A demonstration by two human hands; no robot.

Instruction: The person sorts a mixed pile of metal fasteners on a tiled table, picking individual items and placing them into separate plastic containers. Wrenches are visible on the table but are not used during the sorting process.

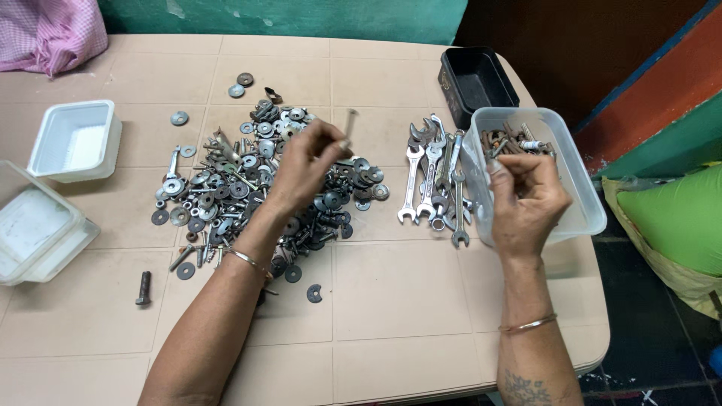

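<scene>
Above the washer pile [248, 180], left hand [304, 165] pinches a bolt [349, 124].

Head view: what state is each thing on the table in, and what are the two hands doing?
Left hand: pinched on a bolt, lifted over the hardware pile.
Right hand: gripping the clear tub, tilted, bolts inside.
Black tin: open, looks empty.
Two white containers: open, empty.
Spanners: lying bunched together.
Loose bolt: lying apart.

washer/bolt pile [248, 188] ctr table [406, 301] | wrenches [436, 180] just R of pile | tub w/ bolts [579, 188] R of wrenches | box [474, 79] behind tub | 2 tubs [75, 139] far L
</scene>
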